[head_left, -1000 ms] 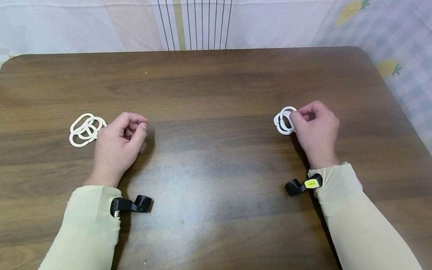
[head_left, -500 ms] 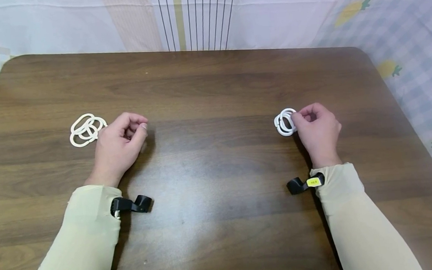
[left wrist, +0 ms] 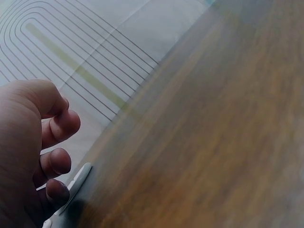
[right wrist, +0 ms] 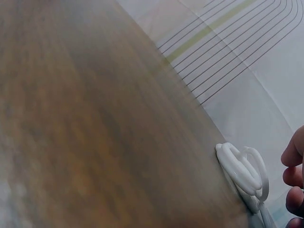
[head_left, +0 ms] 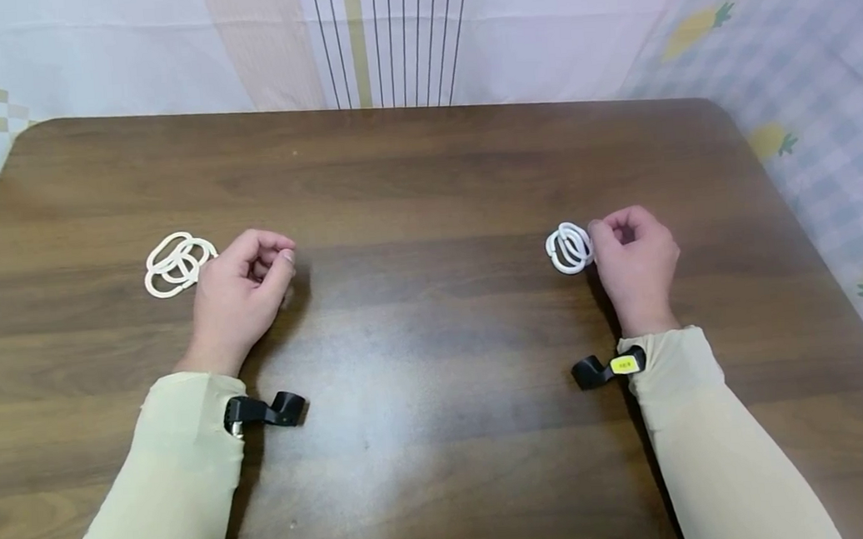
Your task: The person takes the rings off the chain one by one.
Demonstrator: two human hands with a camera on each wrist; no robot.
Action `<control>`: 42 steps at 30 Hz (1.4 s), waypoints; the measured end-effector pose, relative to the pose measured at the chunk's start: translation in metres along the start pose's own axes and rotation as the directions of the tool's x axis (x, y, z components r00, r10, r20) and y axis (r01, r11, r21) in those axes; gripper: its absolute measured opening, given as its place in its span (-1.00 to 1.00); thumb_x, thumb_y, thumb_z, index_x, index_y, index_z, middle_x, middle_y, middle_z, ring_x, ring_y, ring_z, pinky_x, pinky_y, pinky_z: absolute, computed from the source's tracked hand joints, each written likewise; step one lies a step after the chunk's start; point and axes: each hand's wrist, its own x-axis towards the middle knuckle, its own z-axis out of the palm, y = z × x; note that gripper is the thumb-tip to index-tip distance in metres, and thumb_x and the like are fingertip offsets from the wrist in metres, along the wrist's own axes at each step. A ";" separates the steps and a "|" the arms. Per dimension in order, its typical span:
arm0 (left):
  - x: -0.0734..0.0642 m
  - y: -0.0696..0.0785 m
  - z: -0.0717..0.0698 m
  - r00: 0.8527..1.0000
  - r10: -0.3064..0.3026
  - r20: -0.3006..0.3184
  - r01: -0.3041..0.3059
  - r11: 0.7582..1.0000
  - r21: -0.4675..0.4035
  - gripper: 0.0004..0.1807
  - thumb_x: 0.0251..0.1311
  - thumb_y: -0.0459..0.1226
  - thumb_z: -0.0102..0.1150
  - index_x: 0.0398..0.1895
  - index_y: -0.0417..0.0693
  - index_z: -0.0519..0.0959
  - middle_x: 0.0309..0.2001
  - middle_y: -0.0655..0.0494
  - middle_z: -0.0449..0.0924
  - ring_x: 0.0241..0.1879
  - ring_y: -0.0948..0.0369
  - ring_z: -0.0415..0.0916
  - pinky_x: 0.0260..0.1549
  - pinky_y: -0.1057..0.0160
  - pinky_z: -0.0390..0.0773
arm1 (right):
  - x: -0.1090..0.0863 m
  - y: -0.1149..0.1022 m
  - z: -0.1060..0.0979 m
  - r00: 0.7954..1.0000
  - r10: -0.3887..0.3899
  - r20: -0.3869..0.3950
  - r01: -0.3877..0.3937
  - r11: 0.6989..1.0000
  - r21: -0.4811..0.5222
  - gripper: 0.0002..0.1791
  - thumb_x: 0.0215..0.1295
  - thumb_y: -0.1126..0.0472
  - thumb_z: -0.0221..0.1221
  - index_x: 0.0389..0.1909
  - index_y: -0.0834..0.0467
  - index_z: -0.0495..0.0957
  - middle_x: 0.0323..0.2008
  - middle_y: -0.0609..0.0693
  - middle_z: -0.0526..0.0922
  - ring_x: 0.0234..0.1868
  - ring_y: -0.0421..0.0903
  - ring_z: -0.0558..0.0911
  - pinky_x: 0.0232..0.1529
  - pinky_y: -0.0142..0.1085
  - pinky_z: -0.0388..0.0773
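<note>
A small heap of white linked rings (head_left: 570, 248) lies at the right of the wooden table. Beside it my right hand (head_left: 637, 263) hovers, fingers bent and nothing gripped. In the right wrist view a gap separates the fingertips (right wrist: 294, 156) from the white rings (right wrist: 242, 171), one of which leans upright. On the left, a second group of white oval rings (head_left: 178, 265) lies flat and overlapping, partly behind my left hand (head_left: 241, 295). That hand hangs loosely curled above the table and holds nothing, as the left wrist view shows with its relaxed fingers (left wrist: 59, 161).
The brown wooden table (head_left: 436, 328) runs back to a patterned cloth (head_left: 535, 28) hanging behind it. A checked cloth with pineapples (head_left: 829, 150) hangs along the right edge. Black wrist bands (head_left: 264, 409) stick out from both sleeves.
My right hand's thumb has drawn back to the right, off the white rings it touched, and the raised ring has settled lower. The left hand stays in place. The head view tilts slightly.
</note>
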 end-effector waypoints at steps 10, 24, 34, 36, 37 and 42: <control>0.002 0.003 0.000 1.000 -0.006 0.011 0.006 1.000 0.014 -0.88 0.30 -0.33 0.16 -0.21 -0.13 0.68 -0.53 0.18 0.56 -0.64 0.39 0.42 -0.57 0.47 0.36 | -0.001 -0.001 -0.001 0.999 -0.043 -0.026 0.045 0.998 0.054 -0.75 0.27 0.08 0.21 -0.40 0.21 0.59 -0.50 -0.11 0.51 -0.37 -0.15 0.44 -0.30 -0.37 0.30; -0.003 -0.002 -0.005 1.000 -0.007 0.008 0.007 1.000 0.024 -0.89 0.30 -0.34 0.18 -0.22 -0.13 0.68 -0.54 0.22 0.56 -0.64 0.42 0.42 -0.58 0.49 0.36 | -0.008 0.001 0.010 0.995 -0.102 -0.016 0.103 0.990 0.097 -0.78 0.27 0.16 0.21 -0.41 0.26 0.60 -0.50 0.02 0.53 -0.41 -0.12 0.45 -0.34 -0.38 0.32; 0.000 -0.001 -0.011 1.000 -0.001 -0.016 0.001 0.999 0.034 -0.90 0.28 -0.33 0.19 -0.23 -0.10 0.69 -0.55 0.29 0.53 -0.64 0.43 0.39 -0.57 0.50 0.34 | -0.005 -0.005 0.015 0.989 -0.145 -0.021 0.147 0.975 0.164 -0.81 0.24 0.21 0.24 -0.43 0.28 0.60 -0.58 -0.14 0.51 -0.46 -0.19 0.45 -0.40 -0.41 0.35; 0.001 -0.001 -0.011 1.000 -0.001 -0.014 0.002 1.000 0.028 -0.90 0.29 -0.33 0.19 -0.23 -0.11 0.69 -0.56 0.29 0.53 -0.65 0.43 0.40 -0.58 0.50 0.35 | -0.004 -0.006 0.015 0.988 -0.151 -0.027 0.153 0.974 0.166 -0.82 0.23 0.21 0.24 -0.44 0.27 0.60 -0.59 -0.16 0.50 -0.47 -0.19 0.44 -0.40 -0.41 0.34; 0.001 -0.001 -0.011 1.000 -0.001 -0.013 0.002 1.000 0.023 -0.90 0.29 -0.34 0.19 -0.23 -0.12 0.69 -0.56 0.29 0.53 -0.65 0.43 0.41 -0.58 0.50 0.35 | -0.004 -0.006 0.015 0.988 -0.152 -0.029 0.155 0.974 0.168 -0.82 0.23 0.22 0.24 -0.44 0.27 0.60 -0.59 -0.16 0.50 -0.48 -0.19 0.44 -0.40 -0.41 0.34; 0.001 0.000 -0.010 1.000 -0.007 -0.013 0.007 1.000 0.008 -0.90 0.29 -0.34 0.19 -0.24 -0.14 0.68 -0.56 0.29 0.53 -0.66 0.43 0.41 -0.60 0.51 0.36 | -0.003 -0.007 0.014 0.988 -0.150 -0.026 0.152 0.973 0.172 -0.83 0.22 0.22 0.24 -0.45 0.27 0.59 -0.59 -0.14 0.50 -0.48 -0.20 0.44 -0.41 -0.41 0.34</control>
